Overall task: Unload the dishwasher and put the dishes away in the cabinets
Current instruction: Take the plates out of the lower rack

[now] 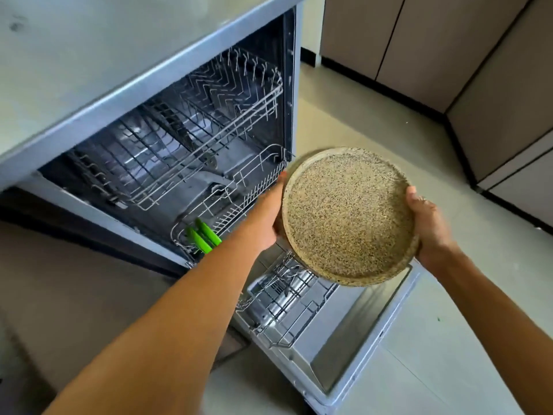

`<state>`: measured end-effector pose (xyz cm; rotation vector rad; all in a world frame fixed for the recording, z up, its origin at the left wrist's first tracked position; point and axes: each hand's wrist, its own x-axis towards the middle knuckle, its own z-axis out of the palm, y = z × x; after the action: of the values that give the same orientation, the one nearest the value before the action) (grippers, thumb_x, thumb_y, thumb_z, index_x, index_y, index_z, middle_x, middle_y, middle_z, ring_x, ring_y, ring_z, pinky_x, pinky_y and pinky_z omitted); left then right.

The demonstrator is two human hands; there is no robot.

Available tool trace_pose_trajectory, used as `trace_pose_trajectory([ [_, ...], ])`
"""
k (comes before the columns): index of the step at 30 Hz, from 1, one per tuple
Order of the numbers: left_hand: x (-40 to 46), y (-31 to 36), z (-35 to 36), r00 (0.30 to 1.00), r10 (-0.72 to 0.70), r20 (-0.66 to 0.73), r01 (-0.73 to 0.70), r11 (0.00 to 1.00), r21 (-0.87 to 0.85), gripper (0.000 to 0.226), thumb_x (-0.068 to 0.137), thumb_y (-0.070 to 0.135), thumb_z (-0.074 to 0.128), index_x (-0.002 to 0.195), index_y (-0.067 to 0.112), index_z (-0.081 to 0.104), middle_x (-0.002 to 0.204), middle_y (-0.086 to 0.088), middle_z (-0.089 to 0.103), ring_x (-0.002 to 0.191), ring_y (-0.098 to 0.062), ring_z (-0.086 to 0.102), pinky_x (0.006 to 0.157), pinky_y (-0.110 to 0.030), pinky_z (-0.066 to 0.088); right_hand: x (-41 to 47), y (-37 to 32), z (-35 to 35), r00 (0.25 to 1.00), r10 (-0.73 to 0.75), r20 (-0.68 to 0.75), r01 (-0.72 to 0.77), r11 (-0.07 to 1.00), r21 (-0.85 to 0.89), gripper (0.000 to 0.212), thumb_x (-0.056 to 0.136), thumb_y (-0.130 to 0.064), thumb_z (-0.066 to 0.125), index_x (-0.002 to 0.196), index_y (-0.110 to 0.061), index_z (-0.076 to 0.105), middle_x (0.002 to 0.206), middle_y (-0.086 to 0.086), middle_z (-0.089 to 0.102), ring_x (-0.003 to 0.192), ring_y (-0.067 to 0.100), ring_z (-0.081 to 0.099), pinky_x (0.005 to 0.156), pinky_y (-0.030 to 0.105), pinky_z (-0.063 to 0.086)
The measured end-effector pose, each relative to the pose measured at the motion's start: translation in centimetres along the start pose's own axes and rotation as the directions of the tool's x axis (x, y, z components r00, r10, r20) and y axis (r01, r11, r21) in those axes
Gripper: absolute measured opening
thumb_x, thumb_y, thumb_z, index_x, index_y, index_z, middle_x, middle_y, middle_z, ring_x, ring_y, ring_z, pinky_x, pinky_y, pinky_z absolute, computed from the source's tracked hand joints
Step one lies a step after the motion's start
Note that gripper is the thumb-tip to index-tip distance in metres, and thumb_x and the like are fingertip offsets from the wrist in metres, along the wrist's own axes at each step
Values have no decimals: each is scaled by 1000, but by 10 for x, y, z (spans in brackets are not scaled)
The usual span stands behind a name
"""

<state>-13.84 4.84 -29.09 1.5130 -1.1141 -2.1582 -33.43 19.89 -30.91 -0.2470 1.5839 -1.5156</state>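
Observation:
A round speckled beige plate (pixel 348 215) is held in the air above the pulled-out lower rack (pixel 281 298) of the open dishwasher. My left hand (pixel 270 218) grips its left rim, fingers hidden behind the plate. My right hand (pixel 429 226) grips the right rim with the thumb on top. The upper rack (pixel 209 115) looks bare. Two green-handled utensils (pixel 203 236) stand at the lower rack's near left corner.
The dishwasher door (pixel 359 333) lies open and flat toward me on the right. A grey countertop (pixel 89 55) runs above the machine. Brown cabinet doors (pixel 449 49) line the far right wall, with pale tiled floor (pixel 449 339) in between.

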Motion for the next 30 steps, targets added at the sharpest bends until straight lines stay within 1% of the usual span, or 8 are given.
trace_pose_trajectory([
  [2, -28, 16, 8, 995, 59, -79, -55, 997, 54, 41, 89, 54, 53, 95, 16, 66, 92, -9, 71, 85, -24, 66, 71, -34, 54, -24, -10, -1, 1000, 15, 15, -16, 999, 35, 39, 97, -45, 38, 100, -14, 62, 88, 7, 74, 76, 21, 73, 58, 37, 59],
  [5, -75, 43, 10, 958, 202, -205, -164, 968, 188, 37, 95, 43, 50, 103, 8, 59, 90, -8, 64, 72, -20, 58, 52, -23, 42, -65, -37, 8, 999, -44, -9, 44, 998, 41, 36, 96, -44, 42, 99, -15, 62, 95, 5, 73, 84, 20, 71, 74, 40, 56],
  [10, -165, 90, -12, 932, 324, -163, -257, 908, 331, 29, 100, 31, 43, 94, 6, 56, 74, -5, 55, 64, -18, 54, 52, -24, 40, -139, -87, 43, 994, -109, 8, 108, 990, 88, 31, 96, -42, 43, 97, -16, 61, 82, -2, 74, 74, 13, 71, 70, 34, 53],
  [15, -256, 109, -81, 912, 375, -167, -283, 869, 405, 29, 98, 25, 38, 94, 10, 63, 92, -11, 67, 78, -24, 63, 67, -33, 53, -212, -118, 102, 985, -152, 85, 146, 987, 74, 29, 93, -41, 50, 96, -15, 63, 81, 0, 73, 70, 16, 71, 71, 34, 52],
  [19, -325, 74, -168, 921, 324, -217, -258, 923, 284, 33, 95, 37, 47, 102, 13, 68, 98, -14, 71, 89, -28, 68, 77, -35, 52, -269, -113, 170, 965, -133, 224, 138, 990, -5, 25, 97, -32, 47, 88, -15, 62, 65, -4, 72, 57, 11, 68, 52, 21, 53],
  [21, -356, 52, -206, 901, 320, -293, -260, 939, 227, 36, 95, 44, 48, 103, 15, 67, 106, -15, 69, 93, -28, 66, 77, -35, 48, -293, -99, 202, 948, -69, 311, 84, 996, -36, 27, 98, -31, 44, 95, -12, 63, 69, -1, 73, 58, 12, 70, 47, 20, 53],
  [24, -399, 16, -265, 844, 316, -434, -292, 948, 122, 29, 98, 40, 44, 99, 19, 64, 104, -7, 70, 96, -23, 65, 85, -36, 50, -323, -68, 252, 908, 22, 419, 13, 997, -80, 34, 96, -37, 45, 109, -12, 64, 94, 8, 75, 80, 22, 73, 58, 31, 58],
  [30, -446, -72, -370, 724, 79, -685, -313, 923, -223, 28, 99, 37, 44, 111, 18, 61, 104, -9, 71, 96, -30, 67, 84, -48, 55, -366, 9, 331, 836, 215, 504, -143, 973, -179, 34, 97, -39, 43, 112, -16, 63, 102, 10, 72, 94, 30, 67, 76, 43, 54],
])
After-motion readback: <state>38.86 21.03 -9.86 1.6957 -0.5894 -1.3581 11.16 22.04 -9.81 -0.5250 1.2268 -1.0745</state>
